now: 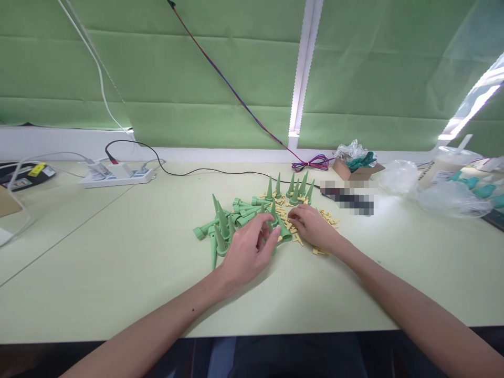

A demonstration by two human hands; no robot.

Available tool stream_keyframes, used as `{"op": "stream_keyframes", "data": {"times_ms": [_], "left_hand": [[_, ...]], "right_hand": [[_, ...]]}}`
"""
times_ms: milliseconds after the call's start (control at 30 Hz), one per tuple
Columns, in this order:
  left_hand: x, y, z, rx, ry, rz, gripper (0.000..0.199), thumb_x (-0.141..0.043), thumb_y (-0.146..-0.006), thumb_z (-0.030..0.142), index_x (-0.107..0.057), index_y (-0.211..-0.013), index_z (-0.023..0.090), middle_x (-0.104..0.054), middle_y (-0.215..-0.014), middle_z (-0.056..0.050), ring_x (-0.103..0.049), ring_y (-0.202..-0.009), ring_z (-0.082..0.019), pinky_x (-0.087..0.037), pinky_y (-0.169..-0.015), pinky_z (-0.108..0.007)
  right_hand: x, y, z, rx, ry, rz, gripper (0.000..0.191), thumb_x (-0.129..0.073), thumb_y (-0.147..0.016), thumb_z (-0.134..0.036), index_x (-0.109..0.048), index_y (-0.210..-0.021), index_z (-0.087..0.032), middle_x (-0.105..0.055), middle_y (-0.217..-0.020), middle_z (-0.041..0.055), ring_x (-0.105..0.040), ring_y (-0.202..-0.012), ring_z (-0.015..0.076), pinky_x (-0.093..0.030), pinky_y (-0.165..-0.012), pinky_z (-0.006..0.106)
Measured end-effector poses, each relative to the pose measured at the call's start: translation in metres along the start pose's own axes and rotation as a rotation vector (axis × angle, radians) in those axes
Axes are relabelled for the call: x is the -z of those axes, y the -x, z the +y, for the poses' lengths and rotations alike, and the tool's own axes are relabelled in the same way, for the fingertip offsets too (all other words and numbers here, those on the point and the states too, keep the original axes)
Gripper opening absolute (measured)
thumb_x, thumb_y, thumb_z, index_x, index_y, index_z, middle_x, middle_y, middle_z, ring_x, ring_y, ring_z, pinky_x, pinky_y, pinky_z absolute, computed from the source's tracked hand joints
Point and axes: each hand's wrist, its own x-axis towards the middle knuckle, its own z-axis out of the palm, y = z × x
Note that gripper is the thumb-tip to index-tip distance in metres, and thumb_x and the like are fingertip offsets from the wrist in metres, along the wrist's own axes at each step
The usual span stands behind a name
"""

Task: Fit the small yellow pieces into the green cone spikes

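Over the near side of a heap of green plastic spikes (222,223) is my left hand (250,245). Its thumb and forefinger are curved and apart, and I see nothing held between them. Some spikes stand upright on their round caps, others lie on their sides. My right hand (313,226) reaches into a scatter of small yellow plastic fittings (298,240), some T-shaped. Its fingertips are bent down and drawn together there; what they pinch, if anything, is hidden. Part of the pile is covered by both hands.
A white power strip (118,177) with plugs lies at the left rear. A black cable (208,169) runs to a blurred dark object (350,200). Coiled red-blue wire (315,164), a small cardboard box (356,170), plastic bags (399,176) and a drink cup (441,168) stand rear right.
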Motion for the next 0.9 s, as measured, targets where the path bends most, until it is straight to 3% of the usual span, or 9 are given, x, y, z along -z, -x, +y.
{"op": "stream_keyframes", "data": {"times_ms": [600,900], "left_hand": [[0.0032,-0.0018,0.0042,0.062,0.018,-0.069,0.020,-0.047,-0.097,0.039,-0.050,-0.108,0.023,-0.051,-0.066,0.005,-0.046,-0.051,-0.010,-0.035,-0.050,-0.023],[0.0031,-0.0036,0.0039,0.076,-0.081,-0.124,0.022,-0.050,-0.094,0.042,-0.051,-0.104,0.022,-0.046,-0.059,0.007,-0.045,-0.050,-0.011,-0.032,-0.049,-0.023]], "right_hand": [[-0.0017,0.0026,0.0013,-0.055,-0.069,0.065,0.010,-0.058,-0.088,-0.019,-0.063,-0.096,-0.016,-0.067,-0.096,0.0086,-0.060,-0.094,0.0222,-0.046,-0.083,0.033],[-0.0007,0.0025,0.0022,-0.059,-0.126,0.150,0.010,-0.062,-0.083,-0.021,-0.062,-0.092,-0.018,-0.066,-0.093,0.0064,-0.061,-0.091,0.0222,-0.046,-0.081,0.034]]}}
